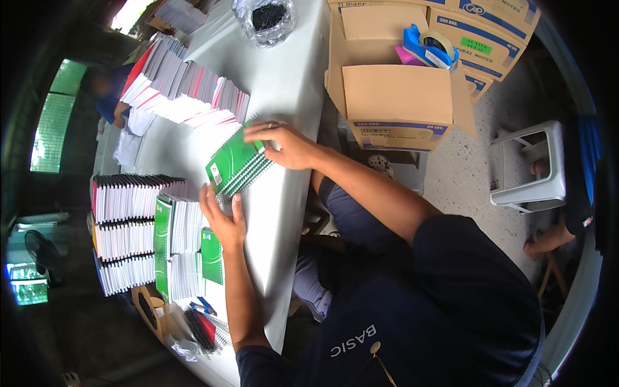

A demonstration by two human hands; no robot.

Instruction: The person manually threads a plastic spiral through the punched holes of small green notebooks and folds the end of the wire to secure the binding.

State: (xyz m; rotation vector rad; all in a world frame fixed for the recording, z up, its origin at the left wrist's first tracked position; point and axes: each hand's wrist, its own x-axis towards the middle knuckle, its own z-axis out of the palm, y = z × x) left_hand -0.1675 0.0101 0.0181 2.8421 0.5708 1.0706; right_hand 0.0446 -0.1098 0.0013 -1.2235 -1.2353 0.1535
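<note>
A small stack of green spiral notebooks (233,158) lies slantwise on the white-covered table, with the coils of several notebooks showing along its side. My left hand (222,218) holds its near end, thumb on one side and fingers on the other. At the far end my right hand (284,143) grips the stack, its fingers bent over the top cover and slightly blurred. Close to my left wrist lies another green notebook (211,257). Beside it stand piles of notebooks (185,226) with green covers and white page edges.
Black-coiled notebooks (126,235) stand in rows at the left. Behind is a long row of unbound pads (187,87). Loose coils (205,327) lie near the front. An open carton (396,93) holds a blue tape dispenser (429,48). A white stool (529,168) and other people are nearby.
</note>
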